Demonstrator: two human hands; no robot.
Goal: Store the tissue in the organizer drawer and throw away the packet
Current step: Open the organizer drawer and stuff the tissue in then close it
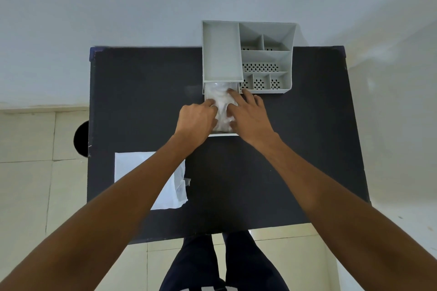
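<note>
Floor tiles (26, 139) lie at the far left, with a round black shape (81, 138), perhaps a bin though we cannot tell, just beside the edge of the black table (142, 92). On the table's near left lies the flat white packet (132, 172), partly under our left forearm, well apart from both hands. Further right, our left hand (195, 123) rests on the left side of the pulled-out drawer (222, 134), its fingers curled together onto the tissue (222, 111). The tissue sits inside the drawer, its long axis running away from us toward the grey organizer (248, 56). Our right hand (248, 116) presses on the tissue's right side, fingers spread and flat, clamped on nothing. We judge the tissue nearly stowed; next the drawer must slide straight away from us into the organizer, and the packet, nearer our left hand, then waits to be thrown away.
</note>
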